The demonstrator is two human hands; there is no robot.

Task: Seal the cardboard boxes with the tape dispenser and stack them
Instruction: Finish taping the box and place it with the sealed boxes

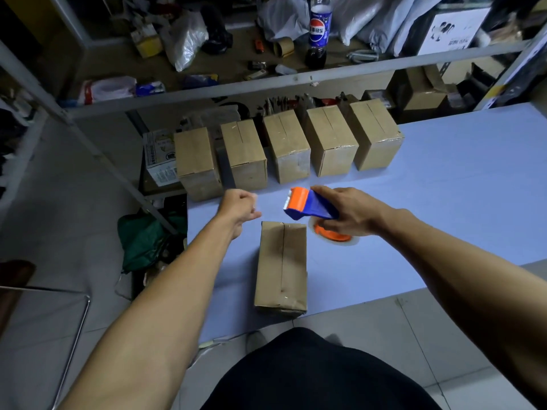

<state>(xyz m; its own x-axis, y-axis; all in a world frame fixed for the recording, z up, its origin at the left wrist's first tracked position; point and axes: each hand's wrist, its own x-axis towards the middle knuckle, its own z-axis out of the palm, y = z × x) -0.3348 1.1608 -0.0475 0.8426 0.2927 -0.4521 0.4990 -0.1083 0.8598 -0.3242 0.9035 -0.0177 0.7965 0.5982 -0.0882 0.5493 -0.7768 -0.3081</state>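
A cardboard box (281, 267) lies lengthwise on the pale blue table (444, 208) in front of me, its top flaps closed along a centre seam. My right hand (352, 211) grips the blue and orange tape dispenser (307, 204) just beyond the box's far right corner, cutter end pointing left. My left hand (238, 207) hovers beyond the box's far left corner, fingers curled with thumb against fingertips; I cannot tell whether it pinches clear tape. Several more cardboard boxes (287, 146) stand in a row at the table's far edge.
A metal shelf (236, 90) with a cola bottle (319, 31), bags and clutter runs behind the table. A printed white carton (159, 158) sits left of the box row. A green bag (145, 238) lies on the floor to the left, and a chair frame (74, 335) stands near left.
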